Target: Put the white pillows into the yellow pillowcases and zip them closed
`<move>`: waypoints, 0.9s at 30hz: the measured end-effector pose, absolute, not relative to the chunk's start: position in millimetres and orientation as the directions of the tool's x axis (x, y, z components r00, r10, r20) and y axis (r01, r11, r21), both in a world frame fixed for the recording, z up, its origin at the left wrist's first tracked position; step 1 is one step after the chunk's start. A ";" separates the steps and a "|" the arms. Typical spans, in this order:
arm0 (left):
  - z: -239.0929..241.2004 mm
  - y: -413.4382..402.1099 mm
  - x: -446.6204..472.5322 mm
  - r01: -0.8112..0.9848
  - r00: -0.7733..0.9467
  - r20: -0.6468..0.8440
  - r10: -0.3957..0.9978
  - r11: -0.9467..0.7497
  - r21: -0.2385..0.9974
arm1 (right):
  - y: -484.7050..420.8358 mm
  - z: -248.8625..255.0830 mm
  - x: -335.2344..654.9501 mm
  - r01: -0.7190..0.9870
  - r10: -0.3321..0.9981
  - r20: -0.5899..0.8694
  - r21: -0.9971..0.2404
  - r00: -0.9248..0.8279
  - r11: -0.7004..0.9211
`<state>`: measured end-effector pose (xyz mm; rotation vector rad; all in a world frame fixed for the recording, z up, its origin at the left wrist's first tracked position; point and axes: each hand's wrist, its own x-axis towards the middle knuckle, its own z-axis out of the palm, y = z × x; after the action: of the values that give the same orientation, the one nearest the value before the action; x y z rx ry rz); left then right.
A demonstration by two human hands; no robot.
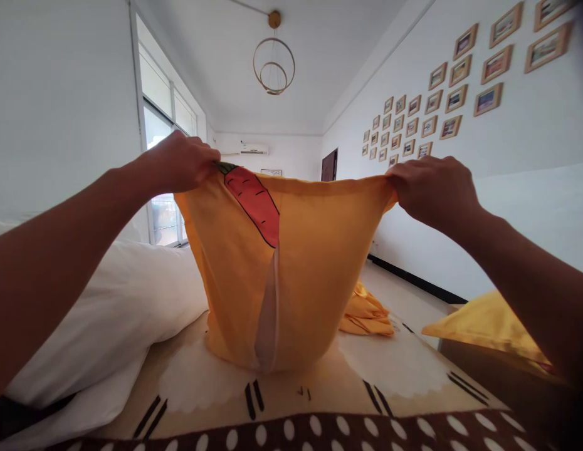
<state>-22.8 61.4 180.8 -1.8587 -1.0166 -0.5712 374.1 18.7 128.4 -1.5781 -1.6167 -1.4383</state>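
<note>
A yellow cushion cover [322, 263] hangs stretched between my two hands, its top edge nearly level. My left hand [188, 161] is closed on the upper left corner, beside the green top of a red carrot print [254, 203]. At the upper right corner, my right hand [435, 188] pinches the fabric. Below the carrot's tip a slit [267, 313] gapes in the cover, with something whitish showing inside. The cover's lower edge reaches down to the patterned bedspread [320, 398]. I cannot tell how full the cover is.
White pillows or bedding [126, 313] are heaped at the left. Behind the cover lies crumpled orange-yellow fabric [369, 313]. A yellow cushion [489, 322] rests at the right, partly behind my right forearm. Framed pictures [432, 100] hang on the right wall.
</note>
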 end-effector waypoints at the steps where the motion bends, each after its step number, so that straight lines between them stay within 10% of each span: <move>1: 183.7 58.4 -23.4 0.831 0.556 0.731 0.397 -0.252 -0.495 | 18.9 130.6 370.9 0.929 0.430 0.874 0.326 -0.225 -0.176; 17: 184.8 38.8 -2.5 0.832 0.528 0.794 0.301 -0.370 -0.413 | 22.4 133.9 317.4 0.950 0.408 0.884 0.293 -0.227 -0.106; 27: 179.6 43.2 17.4 0.836 0.530 0.817 0.227 0.023 -0.548 | 49.8 132.3 312.3 0.989 0.405 0.911 0.125 -0.080 -0.085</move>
<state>17.4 43.2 179.6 -1.5127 -0.9546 -0.6053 312.3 49.8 132.3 -1.5451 -1.5396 -1.1475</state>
